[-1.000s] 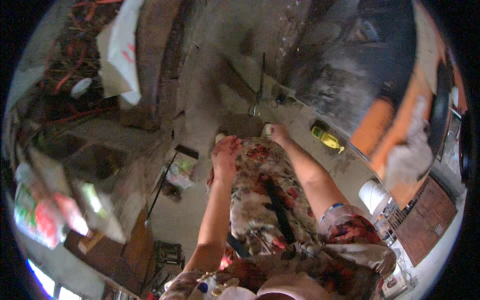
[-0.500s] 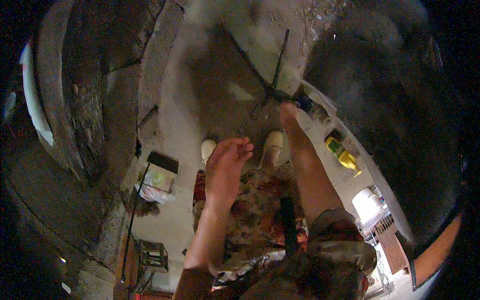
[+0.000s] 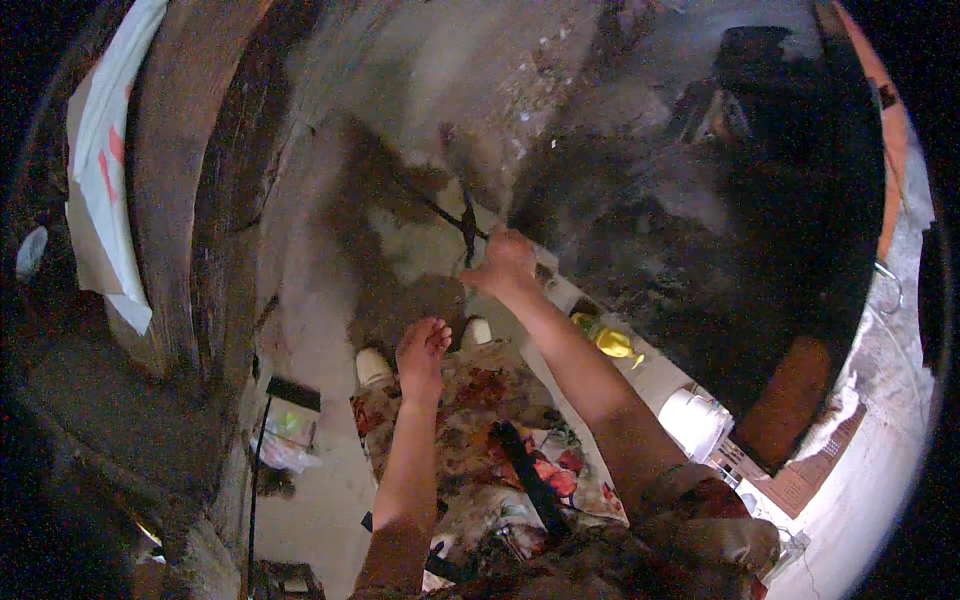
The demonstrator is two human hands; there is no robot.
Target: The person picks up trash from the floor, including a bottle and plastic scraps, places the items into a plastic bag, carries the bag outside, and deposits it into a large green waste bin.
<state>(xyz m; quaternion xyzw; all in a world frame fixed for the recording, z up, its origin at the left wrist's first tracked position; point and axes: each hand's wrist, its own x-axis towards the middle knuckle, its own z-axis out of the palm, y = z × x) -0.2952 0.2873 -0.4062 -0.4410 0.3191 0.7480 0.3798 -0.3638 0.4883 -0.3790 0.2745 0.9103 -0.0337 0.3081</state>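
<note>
Head view, looking down: right hand (image 3: pixel 505 265) reaches forward, fingers curled shut around a thin dark crossed metal tool (image 3: pixel 465 222) held above the grey floor (image 3: pixel 330 330); left hand (image 3: pixel 422 352) hangs free over the floral garment (image 3: pixel 480 420), fingers loosely spread, gripping nothing; two pale shoe tips (image 3: pixel 373 367) below; yellow bottle (image 3: pixel 612 342) just right of the forearm

Upper left: my white cloth (image 3: pixel 105 190) hangs.
Centre right: my yellow bottle (image 3: pixel 612 343).
Lower right: my white jar (image 3: pixel 695 422).
</note>
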